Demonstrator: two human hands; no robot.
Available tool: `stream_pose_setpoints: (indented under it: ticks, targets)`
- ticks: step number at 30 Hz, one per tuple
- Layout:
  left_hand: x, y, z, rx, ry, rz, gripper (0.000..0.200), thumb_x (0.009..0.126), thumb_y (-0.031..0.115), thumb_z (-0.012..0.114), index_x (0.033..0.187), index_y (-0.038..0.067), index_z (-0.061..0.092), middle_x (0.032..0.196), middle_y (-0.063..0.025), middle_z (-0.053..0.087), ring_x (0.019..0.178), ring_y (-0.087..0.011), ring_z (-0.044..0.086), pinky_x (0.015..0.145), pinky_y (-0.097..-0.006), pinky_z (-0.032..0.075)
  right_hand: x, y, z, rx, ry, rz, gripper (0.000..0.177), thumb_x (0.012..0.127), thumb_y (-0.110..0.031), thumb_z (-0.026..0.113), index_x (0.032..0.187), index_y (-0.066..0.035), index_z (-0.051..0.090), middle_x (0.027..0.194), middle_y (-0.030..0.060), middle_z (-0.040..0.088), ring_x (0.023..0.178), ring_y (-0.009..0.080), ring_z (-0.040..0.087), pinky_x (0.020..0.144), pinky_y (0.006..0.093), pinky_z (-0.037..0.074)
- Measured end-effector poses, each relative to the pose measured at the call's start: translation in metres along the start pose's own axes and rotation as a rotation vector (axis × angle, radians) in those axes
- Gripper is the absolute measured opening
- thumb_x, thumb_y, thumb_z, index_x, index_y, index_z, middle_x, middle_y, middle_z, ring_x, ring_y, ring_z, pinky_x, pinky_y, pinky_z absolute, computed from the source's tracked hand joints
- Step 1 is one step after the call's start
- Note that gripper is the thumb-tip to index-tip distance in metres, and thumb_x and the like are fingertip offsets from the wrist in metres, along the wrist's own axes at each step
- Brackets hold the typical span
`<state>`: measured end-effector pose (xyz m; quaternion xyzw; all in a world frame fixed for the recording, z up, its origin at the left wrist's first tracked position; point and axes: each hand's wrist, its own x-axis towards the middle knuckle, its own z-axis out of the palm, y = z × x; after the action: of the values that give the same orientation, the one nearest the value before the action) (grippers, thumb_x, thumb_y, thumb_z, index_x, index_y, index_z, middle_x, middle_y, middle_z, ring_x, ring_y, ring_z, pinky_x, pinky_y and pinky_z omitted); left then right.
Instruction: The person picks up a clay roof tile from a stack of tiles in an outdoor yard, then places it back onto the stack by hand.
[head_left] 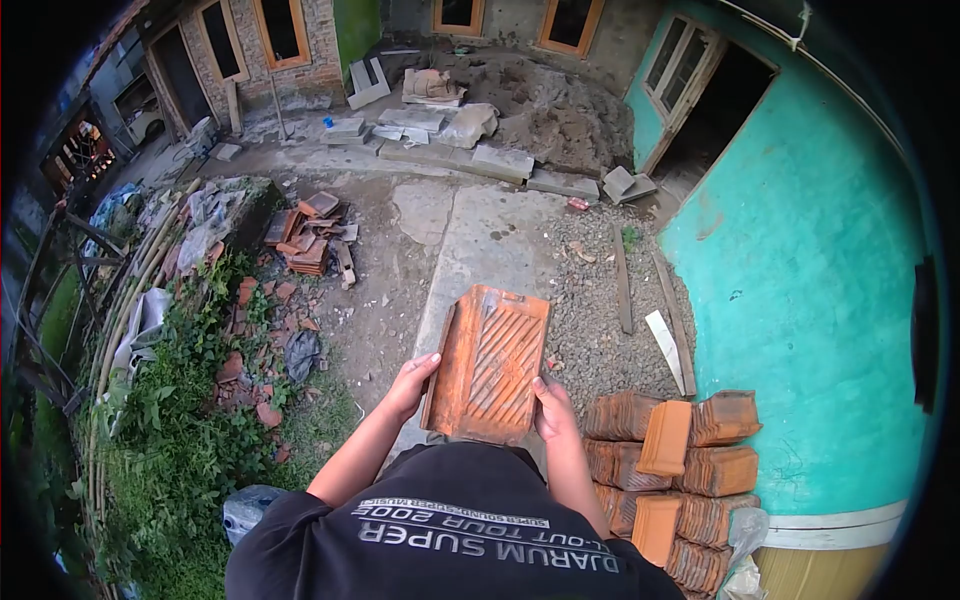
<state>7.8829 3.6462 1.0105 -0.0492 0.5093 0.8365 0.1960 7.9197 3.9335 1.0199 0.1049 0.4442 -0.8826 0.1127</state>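
Observation:
A clay roof tile (492,362), orange with dark stains and slanted ridges, is held out in front of my body over the concrete path. My left hand (412,386) grips its left edge, the thumb resting on the rim. On the opposite side, my right hand (553,408) is closed around the lower right edge, its thumb on top. The tile's underside and the fingers beneath it are hidden. To the right of my right arm stand stacked roof tiles (722,470) in several rows, with loose tiles (665,438) lying across them.
A pile of broken tiles (308,236) lies ahead on the left, near weeds (190,450) and rubble. Planks (622,278) rest on gravel beside the turquoise wall (800,260). Concrete blocks (500,162) and a soil heap (570,110) lie across the far end of the path (490,235).

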Motion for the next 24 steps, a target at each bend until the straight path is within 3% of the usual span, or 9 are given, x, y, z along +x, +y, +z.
stream_pose_setpoints:
  ticks: [12, 14, 21, 24]
  targets:
    - [0.098, 0.051, -0.025, 0.017, 0.040, 0.041, 0.045, 0.099, 0.035, 0.056, 0.124, -0.003, 0.060, 0.118, -0.0096, 0.067, 0.110, -0.0157, 0.062, 0.098, -0.0306, 0.044, 0.136, -0.030, 0.017, -0.043, -0.047, 0.065, 0.069, 0.088, -0.035, 0.073, 0.134, 0.010, 0.047, 0.127, 0.0159, 0.060, 0.115, 0.0233, 0.059, 0.099, 0.0343, 0.046]
    - [0.120, 0.059, -0.030, 0.029, 0.058, 0.023, 0.047, 0.100, 0.033, 0.056, 0.131, -0.003, 0.056, 0.124, -0.0090, 0.064, 0.115, -0.0163, 0.059, 0.102, -0.0330, 0.043, 0.166, -0.036, 0.017, -0.040, -0.083, 0.075, 0.070, 0.088, -0.035, 0.074, 0.135, 0.010, 0.046, 0.128, 0.0161, 0.060, 0.115, 0.0234, 0.059, 0.099, 0.0348, 0.046]
    - [0.215, 0.078, -0.039, 0.001, 0.151, 0.025, 0.047, 0.100, 0.036, 0.056, 0.130, 0.000, 0.058, 0.125, -0.0069, 0.064, 0.115, -0.0159, 0.058, 0.100, -0.0329, 0.043, 0.287, -0.076, 0.016, -0.025, -0.172, 0.112, 0.070, 0.088, -0.035, 0.074, 0.133, 0.011, 0.046, 0.129, 0.0163, 0.059, 0.117, 0.0239, 0.057, 0.102, 0.0355, 0.044]
    - [0.253, 0.100, -0.014, -0.022, 0.173, 0.058, 0.044, 0.100, 0.035, 0.055, 0.127, 0.001, 0.060, 0.120, -0.0051, 0.065, 0.110, -0.0142, 0.059, 0.097, -0.0310, 0.043, 0.335, -0.097, 0.003, -0.034, -0.186, 0.142, 0.069, 0.089, -0.035, 0.073, 0.133, 0.011, 0.046, 0.129, 0.0169, 0.058, 0.118, 0.0242, 0.057, 0.102, 0.0356, 0.044]
